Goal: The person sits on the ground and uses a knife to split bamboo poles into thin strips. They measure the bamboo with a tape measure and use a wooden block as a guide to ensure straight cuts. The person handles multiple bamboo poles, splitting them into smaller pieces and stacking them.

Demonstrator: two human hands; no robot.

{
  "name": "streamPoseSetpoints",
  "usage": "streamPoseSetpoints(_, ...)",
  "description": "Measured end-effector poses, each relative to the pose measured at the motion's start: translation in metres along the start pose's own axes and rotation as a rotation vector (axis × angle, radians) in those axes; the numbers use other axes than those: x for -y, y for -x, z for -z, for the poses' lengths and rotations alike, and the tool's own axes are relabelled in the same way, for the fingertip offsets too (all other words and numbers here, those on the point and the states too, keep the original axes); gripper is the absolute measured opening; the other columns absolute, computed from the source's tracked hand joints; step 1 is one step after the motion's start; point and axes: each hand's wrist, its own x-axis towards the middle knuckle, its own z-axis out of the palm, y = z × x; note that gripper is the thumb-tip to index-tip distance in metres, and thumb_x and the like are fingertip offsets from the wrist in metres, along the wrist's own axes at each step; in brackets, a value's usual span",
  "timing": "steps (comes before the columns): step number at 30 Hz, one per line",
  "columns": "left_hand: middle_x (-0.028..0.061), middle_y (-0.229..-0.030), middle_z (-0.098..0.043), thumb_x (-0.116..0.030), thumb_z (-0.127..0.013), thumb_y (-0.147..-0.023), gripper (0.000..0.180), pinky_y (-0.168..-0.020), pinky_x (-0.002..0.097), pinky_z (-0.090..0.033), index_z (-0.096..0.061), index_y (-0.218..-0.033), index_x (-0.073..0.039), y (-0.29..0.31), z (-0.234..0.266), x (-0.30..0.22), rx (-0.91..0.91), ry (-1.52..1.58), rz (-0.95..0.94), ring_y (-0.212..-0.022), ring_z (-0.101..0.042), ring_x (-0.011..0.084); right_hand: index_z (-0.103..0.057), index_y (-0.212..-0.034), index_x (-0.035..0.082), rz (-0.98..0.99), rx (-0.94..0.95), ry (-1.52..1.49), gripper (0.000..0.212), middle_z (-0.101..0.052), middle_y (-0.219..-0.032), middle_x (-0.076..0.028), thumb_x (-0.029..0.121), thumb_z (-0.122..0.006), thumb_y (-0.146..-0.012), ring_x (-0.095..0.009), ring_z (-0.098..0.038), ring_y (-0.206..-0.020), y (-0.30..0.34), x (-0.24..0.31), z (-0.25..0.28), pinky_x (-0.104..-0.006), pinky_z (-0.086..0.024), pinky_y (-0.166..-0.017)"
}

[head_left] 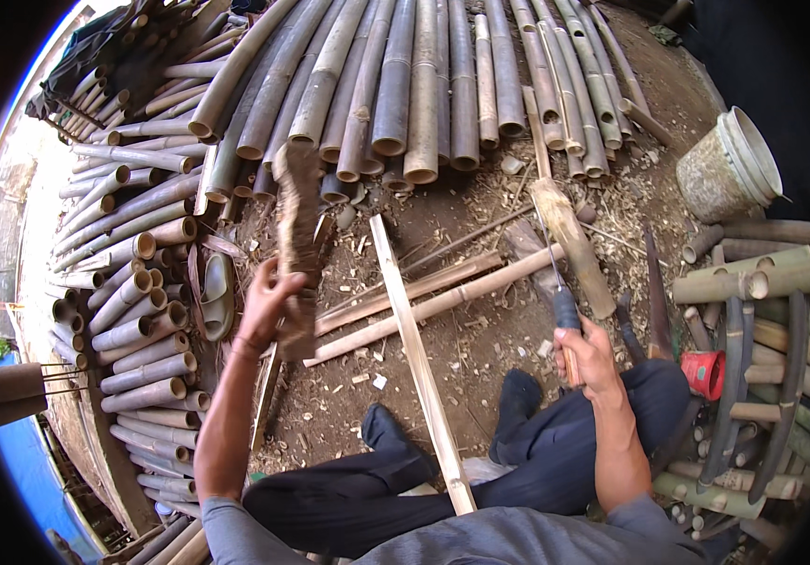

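Note:
A rough, bark-brown piece of wood [297, 217], smeared by motion, stands roughly upright in the grip of my left hand [268, 299]. My right hand [589, 356] is wrapped round the handle of a knife [567, 306]; dark wrapping covers part of that handle, and its thin blade points away from me. Just beyond the blade lies a thick peeled log [574, 247]. Between my legs a long pale split strip [408, 330] runs from my lap out over the ground. Two more lengths, a split piece [424, 290] and a round pole [442, 306], lie across behind it.
Rows of bamboo poles [395, 85] fill the far side, and stacked bamboo [146, 367] lines the left. A sandal [218, 297] is propped there. At right stand a dirty white bucket [730, 169], a red container [703, 374] and a bamboo rack [753, 405]. Shavings litter the dirt.

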Motion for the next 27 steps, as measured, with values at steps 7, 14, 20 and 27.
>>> streamPoseSetpoints(7,0.0266,-0.129,-0.043,-0.039,-0.078,-0.062,0.102,-0.099,0.0461,-0.046,-0.029,-0.14,0.003,0.034,-0.263,0.0,0.142,-0.149,-0.311,-0.117,-0.049,0.0357,-0.054,-0.095,0.003,0.348,-0.161,-0.182,0.018,-0.055,-0.075,-0.003,0.018,-0.063,-0.089,-0.009,-0.055,-0.054,0.02,0.031,0.025,-0.0242,-0.047,-0.044)
streamPoseSetpoints(14,0.0263,-0.14,-0.032,-0.043,-0.083,-0.059,0.113,-0.107,0.0634,-0.029,-0.022,-0.145,0.0,0.08,-0.332,0.089,0.362,-0.816,-0.147,-0.131,-0.034,0.0462,-0.053,-0.091,0.004,0.396,-0.405,-0.184,0.019,-0.053,-0.071,-0.003,0.019,-0.063,-0.089,-0.01,-0.054,-0.05,0.025,0.027,0.074,-0.024,-0.044,-0.041)
streamPoseSetpoints(20,0.0281,-0.147,-0.031,-0.029,-0.07,-0.082,0.086,-0.115,0.0594,-0.021,-0.023,-0.148,0.0,0.082,-0.308,0.079,0.137,-1.177,-0.426,-0.141,-0.025,0.0438,-0.053,-0.094,0.005,0.247,-0.179,-0.126,0.02,-0.054,-0.07,-0.001,0.02,-0.064,-0.089,-0.009,-0.054,-0.051,0.024,0.01,0.069,-0.0233,-0.045,-0.041)
streamPoseSetpoints(27,0.0065,-0.139,-0.051,-0.021,-0.057,-0.09,0.047,-0.116,0.0504,-0.028,-0.051,-0.136,-0.02,0.18,-0.187,0.006,1.072,-1.503,-0.82,-0.138,-0.037,0.026,-0.054,-0.106,0.0,0.037,0.071,0.67,0.035,-0.062,-0.073,-0.011,0.024,-0.069,-0.085,-0.023,-0.065,-0.063,0.06,0.027,0.079,-0.0375,-0.05,-0.057)
